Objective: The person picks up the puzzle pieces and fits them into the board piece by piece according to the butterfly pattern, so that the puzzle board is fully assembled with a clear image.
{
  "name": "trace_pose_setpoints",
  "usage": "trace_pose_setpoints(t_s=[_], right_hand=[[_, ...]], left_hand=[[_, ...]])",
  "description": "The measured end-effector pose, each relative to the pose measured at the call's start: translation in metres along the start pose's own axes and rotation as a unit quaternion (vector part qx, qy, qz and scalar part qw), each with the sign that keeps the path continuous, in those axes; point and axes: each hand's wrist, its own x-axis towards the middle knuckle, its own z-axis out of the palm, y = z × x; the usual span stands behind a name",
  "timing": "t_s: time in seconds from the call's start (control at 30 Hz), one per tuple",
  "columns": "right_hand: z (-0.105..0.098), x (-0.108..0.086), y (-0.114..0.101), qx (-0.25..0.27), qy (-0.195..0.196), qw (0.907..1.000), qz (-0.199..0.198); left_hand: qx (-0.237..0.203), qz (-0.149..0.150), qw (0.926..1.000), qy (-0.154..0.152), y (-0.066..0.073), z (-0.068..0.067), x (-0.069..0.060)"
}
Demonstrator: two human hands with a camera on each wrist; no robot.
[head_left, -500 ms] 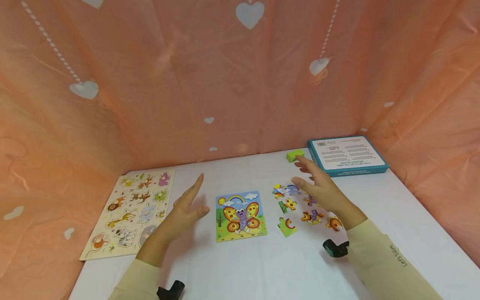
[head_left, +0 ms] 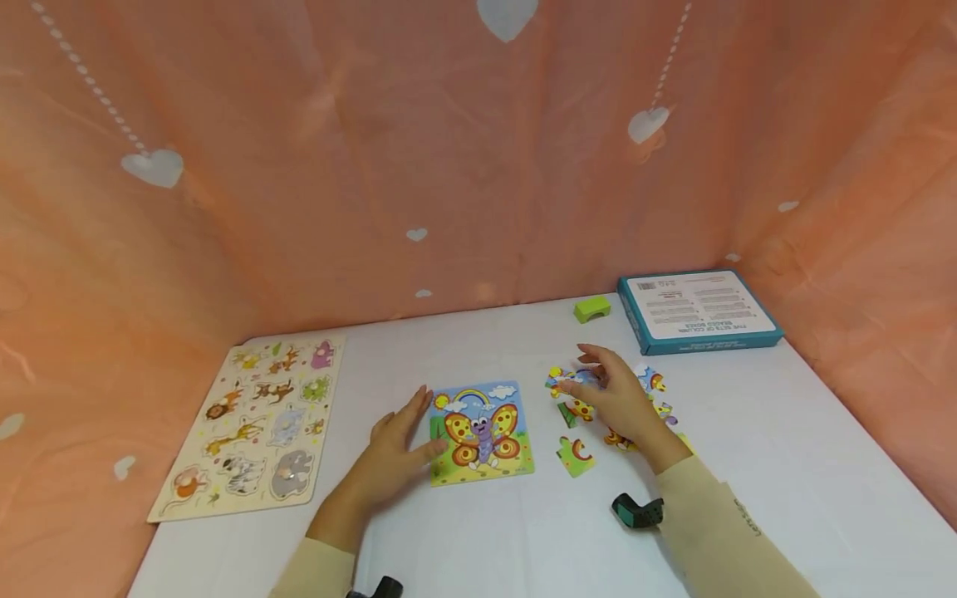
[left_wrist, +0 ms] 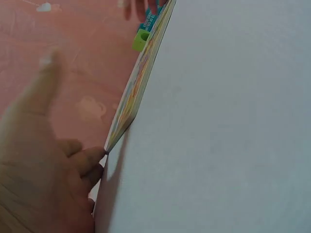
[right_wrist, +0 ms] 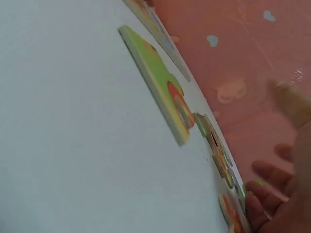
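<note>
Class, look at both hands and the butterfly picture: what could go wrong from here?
1. The right hand is over closely set puzzle pieces, so reaching for one might nudge its neighbours.
2. The left hand is at the left edge of the butterfly board; a sideways push could slide it toward the loose green piece.
3. The black wrist device sits near that green piece and might brush it if the arm swings.

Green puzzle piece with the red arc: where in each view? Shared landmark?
Head: green puzzle piece, below and right of centre, right of the butterfly board.
Left wrist: not seen.
Right wrist: green puzzle piece, upper centre.
Landmark: butterfly board, upper middle in left wrist, top edge in right wrist.
</note>
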Motion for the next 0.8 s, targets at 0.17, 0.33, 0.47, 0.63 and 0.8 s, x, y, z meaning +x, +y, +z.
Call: trace_pose_setpoints(t_s=[0.17, 0.33, 0.47, 0.63, 0.8], right_hand=[[0.007, -0.001, 0.012, -0.076, -0.014, 0.9970, -0.007], [0.014, -0.002, 0.010, -0.134, 0.004, 0.9905, -0.034], [0.015, -0.002, 0.007, -0.156, 0.018, 0.9869, -0.034], [0.015, -0.002, 0.007, -0.128, 0.027, 0.9912, -0.018], [0.015, -0.005, 0.007, -0.060, 0.040, 0.9965, -0.043]], left_hand=[[0.086, 0.035, 0.9955, -0.019, -0.008, 0.001, 0.001], [0.148, 0.063, 0.9862, -0.037, -0.012, 0.001, 0.001], [0.172, 0.062, 0.9822, -0.044, -0.012, 0.001, 0.000], [0.183, 0.055, 0.9802, -0.051, -0.012, 0.003, 0.001], [0.183, 0.053, 0.9804, -0.049, -0.010, 0.001, 0.000]])
